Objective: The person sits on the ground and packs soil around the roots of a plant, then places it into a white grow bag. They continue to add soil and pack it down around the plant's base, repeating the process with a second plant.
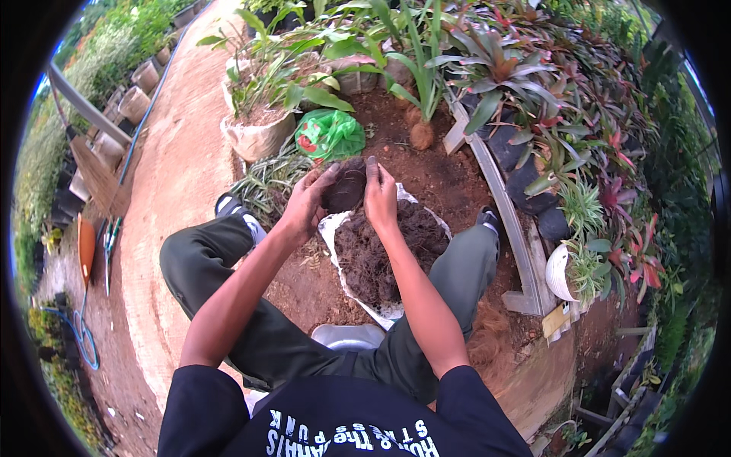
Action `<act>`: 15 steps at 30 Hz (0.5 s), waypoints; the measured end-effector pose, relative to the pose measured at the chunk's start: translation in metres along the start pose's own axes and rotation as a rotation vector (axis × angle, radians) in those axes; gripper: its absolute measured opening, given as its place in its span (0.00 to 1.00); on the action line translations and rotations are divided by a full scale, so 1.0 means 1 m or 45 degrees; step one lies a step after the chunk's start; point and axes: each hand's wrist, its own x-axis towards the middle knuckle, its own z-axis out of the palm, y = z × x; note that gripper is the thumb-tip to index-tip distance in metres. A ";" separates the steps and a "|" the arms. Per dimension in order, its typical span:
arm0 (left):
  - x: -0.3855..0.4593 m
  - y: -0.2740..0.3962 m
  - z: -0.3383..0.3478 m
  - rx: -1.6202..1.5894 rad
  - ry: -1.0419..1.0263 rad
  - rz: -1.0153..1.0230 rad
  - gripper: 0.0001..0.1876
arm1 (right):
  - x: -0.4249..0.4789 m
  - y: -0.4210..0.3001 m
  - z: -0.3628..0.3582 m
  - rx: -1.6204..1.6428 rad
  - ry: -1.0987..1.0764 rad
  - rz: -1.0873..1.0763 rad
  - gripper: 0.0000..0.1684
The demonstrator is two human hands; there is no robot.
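Note:
A dark, rounded clump of soil (pixel 345 187) sits between my two hands, held above the ground in front of my knees. My left hand (pixel 306 201) cups its left side, with the thumb along the top. Against the right side rests my right hand (pixel 379 193), its fingers pointing away from me. Both hands have soil on the fingers. Below them, a white sack (pixel 337 243) lies spread out with a heap of dark, fibrous soil mix (pixel 368 260) on it. Just beyond the clump is a green plastic bag (pixel 330 134) with something red inside.
A fibre-wrapped root ball (pixel 421 136) with long leaves stands ahead. Potted plants (pixel 260 134) stand at front left. A metal rail (pixel 491 177) borders bromeliads (pixel 502 74) on the right. Brown fibre (pixel 492 340) lies near my right knee. Garden shears (pixel 111 245) and a broom (pixel 94 165) are left.

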 end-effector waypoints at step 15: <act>-0.020 0.023 -0.094 0.319 0.255 0.280 0.21 | -0.007 0.018 0.084 0.466 -0.444 0.172 0.31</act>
